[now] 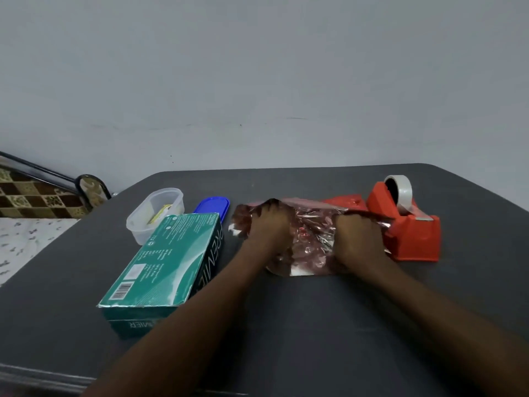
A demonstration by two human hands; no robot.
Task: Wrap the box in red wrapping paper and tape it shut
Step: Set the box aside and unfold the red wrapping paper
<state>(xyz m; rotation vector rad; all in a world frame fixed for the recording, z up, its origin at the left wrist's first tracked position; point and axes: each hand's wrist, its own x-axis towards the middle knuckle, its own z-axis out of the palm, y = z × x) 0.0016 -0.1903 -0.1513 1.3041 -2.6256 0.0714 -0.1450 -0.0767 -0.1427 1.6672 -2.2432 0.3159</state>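
Observation:
A crumpled sheet of shiny red wrapping paper (307,239) lies at the middle of the dark grey table (300,325). My left hand (267,224) lies on its left part with fingers curled into the foil. My right hand (356,234) grips its right part the same way. The green box (164,262) lies flat to the left of the paper, apart from it. An orange tape dispenser (409,224) with a roll of clear tape stands just right of the paper, close to my right hand.
A clear plastic tub (156,213) stands behind the green box, with its blue lid (213,206) lying beside it. A red piece (345,203) shows behind the paper. The wall rises behind the table, and a bed lies at the far left.

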